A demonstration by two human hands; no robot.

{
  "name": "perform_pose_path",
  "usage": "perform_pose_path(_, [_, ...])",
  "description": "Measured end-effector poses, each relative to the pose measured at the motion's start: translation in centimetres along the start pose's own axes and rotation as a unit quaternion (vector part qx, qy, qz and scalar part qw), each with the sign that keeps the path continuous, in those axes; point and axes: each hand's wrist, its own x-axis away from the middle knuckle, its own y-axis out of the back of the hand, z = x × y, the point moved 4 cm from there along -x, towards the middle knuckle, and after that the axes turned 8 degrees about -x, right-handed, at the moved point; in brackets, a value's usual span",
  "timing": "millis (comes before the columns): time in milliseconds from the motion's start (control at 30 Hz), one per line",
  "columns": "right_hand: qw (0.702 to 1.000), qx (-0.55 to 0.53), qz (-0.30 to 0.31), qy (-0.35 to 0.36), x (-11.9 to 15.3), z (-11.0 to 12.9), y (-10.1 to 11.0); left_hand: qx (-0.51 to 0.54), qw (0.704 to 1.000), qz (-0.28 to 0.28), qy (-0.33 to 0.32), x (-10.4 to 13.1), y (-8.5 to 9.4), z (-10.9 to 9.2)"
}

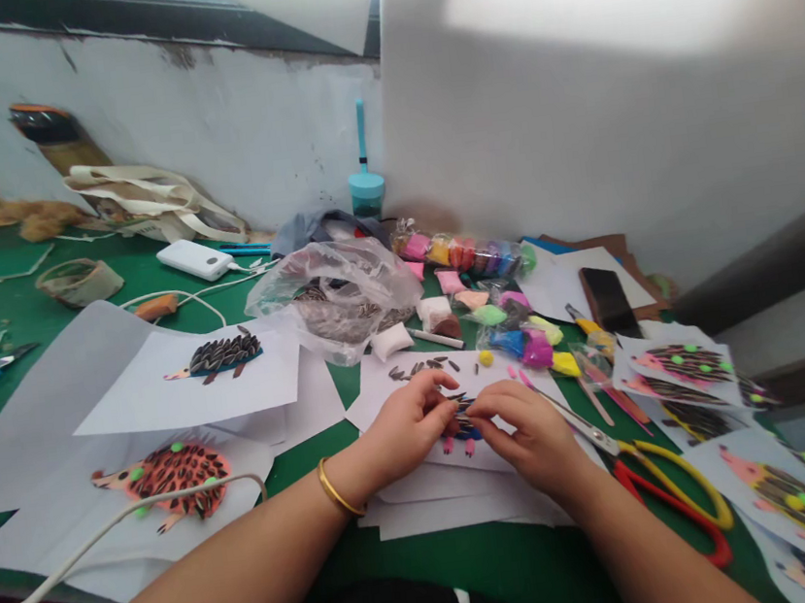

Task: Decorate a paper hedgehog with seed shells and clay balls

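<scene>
This looks like a craft room or small handicraft workshop; whether it belongs to a school or a home cannot be told. The green bench (347, 563) carries packets of coloured clay (536, 349), a plastic bag of seeds (350, 298), large scissors (602, 435) and several seed-covered hedgehog pictures (178, 476), against a scuffed white wall (240, 116).

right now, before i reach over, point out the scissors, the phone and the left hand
scissors (599, 436): head view, on the metal near the handles
phone (609, 302): head view, middle of its dark face
left hand (404, 428): head view, back of the hand
</scene>
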Motion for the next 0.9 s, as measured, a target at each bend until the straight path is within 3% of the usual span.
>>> perform_pose_path(167, [0.996, 0.029, 0.003, -0.086, 0.4, -2.1, 2.6, -0.238, 0.967, -0.051, -0.080, 0.2, 1.8, -1.3])
perform_pose_path(300, [0.992, 0.035, 0.056, -0.109, 1.0, -3.6, 2.9, -0.348, 0.925, -0.013, -0.153, 0.4, 1.8, -2.0])
perform_pose_path(400, [0.990, 0.031, 0.086, -0.108, 1.1, -3.9, 2.1, -0.408, 0.899, 0.016, -0.157, 0.5, 1.5, -1.5])
perform_pose_path(567, [0.991, 0.045, 0.086, -0.095, 1.0, -3.8, 1.4, -0.457, 0.881, 0.043, -0.116, 0.6, 1.4, -0.6])
perform_pose_path(900, [0.991, 0.074, 0.084, -0.072, 1.0, -3.7, 0.9, -0.458, 0.882, 0.052, -0.100, 0.5, 1.5, -0.1])
